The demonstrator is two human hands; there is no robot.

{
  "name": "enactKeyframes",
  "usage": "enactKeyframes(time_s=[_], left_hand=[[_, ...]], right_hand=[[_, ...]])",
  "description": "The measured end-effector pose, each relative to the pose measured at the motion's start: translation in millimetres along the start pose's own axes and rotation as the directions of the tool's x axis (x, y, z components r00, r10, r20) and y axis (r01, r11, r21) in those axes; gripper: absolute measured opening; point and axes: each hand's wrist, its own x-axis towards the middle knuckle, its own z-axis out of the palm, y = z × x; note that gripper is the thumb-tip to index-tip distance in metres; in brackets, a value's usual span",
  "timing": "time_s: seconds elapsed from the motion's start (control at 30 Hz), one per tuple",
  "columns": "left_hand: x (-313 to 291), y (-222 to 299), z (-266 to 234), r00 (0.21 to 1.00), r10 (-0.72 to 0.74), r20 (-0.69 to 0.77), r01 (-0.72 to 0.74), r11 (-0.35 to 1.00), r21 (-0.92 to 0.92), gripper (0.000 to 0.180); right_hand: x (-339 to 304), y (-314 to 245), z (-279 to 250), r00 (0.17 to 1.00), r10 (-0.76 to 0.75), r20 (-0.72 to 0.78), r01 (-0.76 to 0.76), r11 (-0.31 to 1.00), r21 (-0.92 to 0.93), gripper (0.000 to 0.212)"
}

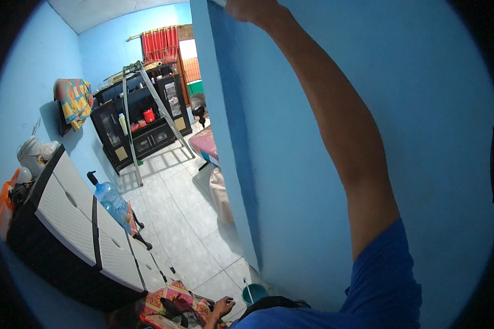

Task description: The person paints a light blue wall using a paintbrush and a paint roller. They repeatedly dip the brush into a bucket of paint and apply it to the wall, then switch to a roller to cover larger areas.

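My right arm reaches up along the light blue wall (313,164). My right hand (251,9) is at the top edge of the view, partly cut off, its fingers curled by the wall's corner. A small pale thing shows beside it, too cropped to name. Down that corner runs a darker blue strip (239,153) with an uneven edge. My left hand (223,306) is low, its fingers loosely apart with nothing seen in them. Near it stands a teal bucket (256,295) with a pale stick-like handle (247,288) leaning in it.
A white and black drawer cabinet (74,211) stands left, bags on top. Beyond it are blue water jugs (111,197). A stepladder (156,104) stands before a black display cabinet (112,129). Patterned cloth items (173,293) lie near my left hand. The floor (175,219) is pale tile.
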Motion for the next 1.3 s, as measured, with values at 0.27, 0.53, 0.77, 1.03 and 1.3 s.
enactKeyframes(time_s=[0.27,0.53,0.77,1.03,1.3], left_hand=[[7,9,3,0.995,0.043,0.094,-0.045,0.999,0.025,0.039],[1,11,-1,0.993,0.098,0.061,-0.102,0.993,0.063,0.038],[-9,7,8,0.993,0.116,0.026,-0.117,0.993,0.029,0.036],[-11,-13,23,0.999,0.037,0.003,-0.037,0.999,0.010,0.038],[-41,-17,30,0.991,-0.034,-0.128,0.011,0.985,-0.173,0.034]], right_hand=[[-58,8,-10,0.973,0.230,0.024,-0.229,0.973,-0.010,0.025],[-197,-21,51,0.869,0.272,0.413,-0.332,0.940,0.080,0.022],[-282,-35,44,0.599,0.257,0.759,-0.381,0.925,-0.012,0.021],[-275,-33,60,0.851,0.278,0.445,-0.296,0.955,-0.029,0.026],[-475,-67,98,0.457,0.205,0.866,-0.400,0.916,-0.006,0.025]])
